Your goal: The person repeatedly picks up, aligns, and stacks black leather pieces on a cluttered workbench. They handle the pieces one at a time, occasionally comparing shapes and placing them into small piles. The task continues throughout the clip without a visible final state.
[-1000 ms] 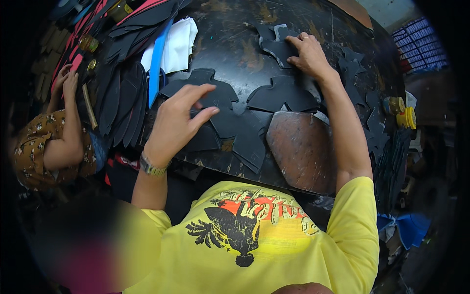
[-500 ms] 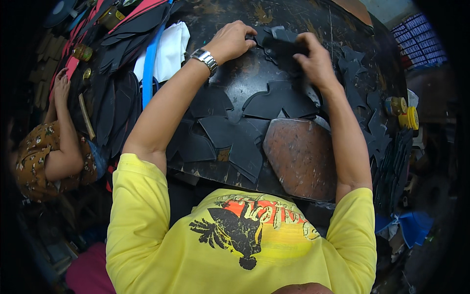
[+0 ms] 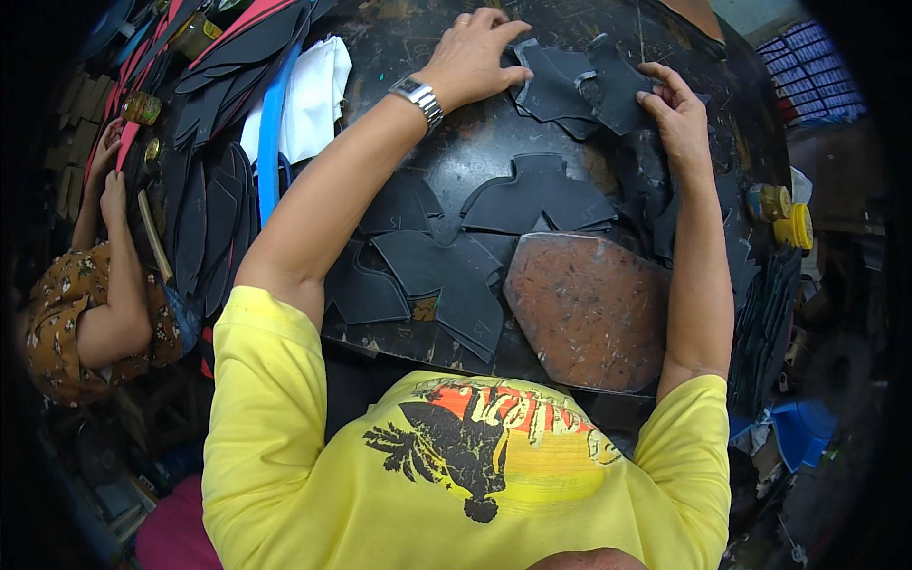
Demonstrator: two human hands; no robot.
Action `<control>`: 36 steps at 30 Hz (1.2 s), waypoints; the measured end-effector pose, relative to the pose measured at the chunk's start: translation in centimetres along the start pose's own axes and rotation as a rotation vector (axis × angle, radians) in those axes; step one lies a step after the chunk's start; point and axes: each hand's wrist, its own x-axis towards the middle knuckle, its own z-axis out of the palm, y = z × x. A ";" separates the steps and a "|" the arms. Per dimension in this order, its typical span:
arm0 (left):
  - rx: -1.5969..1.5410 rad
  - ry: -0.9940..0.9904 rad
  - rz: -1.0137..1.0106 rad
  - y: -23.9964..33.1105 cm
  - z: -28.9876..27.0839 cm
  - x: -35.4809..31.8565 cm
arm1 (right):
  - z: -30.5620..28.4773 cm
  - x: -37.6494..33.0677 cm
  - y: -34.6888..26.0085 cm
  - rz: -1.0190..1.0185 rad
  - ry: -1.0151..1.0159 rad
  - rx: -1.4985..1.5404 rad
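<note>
At the far side of the dark table, my left hand (image 3: 478, 59) is spread, thumb and fingers apart, beside a small stack of black cut pieces (image 3: 554, 84). Its thumb tip is at the stack's left edge. My right hand (image 3: 680, 119) pinches the right edge of a black cut-out piece (image 3: 622, 93) between thumb and fingers. This piece lies against the stack's right side. Nearer to me are a black piece with a raised tab (image 3: 540, 198) and several other flat black shapes (image 3: 442, 271), some overlapping. Their material looks like leather or thin sheet.
A brown angular board (image 3: 584, 309) lies at the table's near edge. Left are a blue strip (image 3: 274, 123), white cloth (image 3: 318, 100) and black strips (image 3: 204, 209). A co-worker's hands (image 3: 112, 171) hold a pink strip. Jars (image 3: 768, 202) stand at right beside more black pieces.
The black piece in my right hand, raised and blurred before, now lies flatter beside the stack. My right hand has moved right. My left hand has shifted up and spread its fingers.
</note>
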 end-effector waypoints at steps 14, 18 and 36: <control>0.161 -0.360 0.166 -0.1 -0.9 3.9 | 1.0 0.0 0.1 0.130 -0.110 0.063; -0.106 -0.248 0.105 0.4 -1.5 3.9 | 1.8 0.1 -0.7 0.130 -0.119 0.017; -0.263 -0.005 -0.151 -4.1 -6.0 -2.6 | -10.6 -17.4 -6.9 0.360 -0.489 -0.176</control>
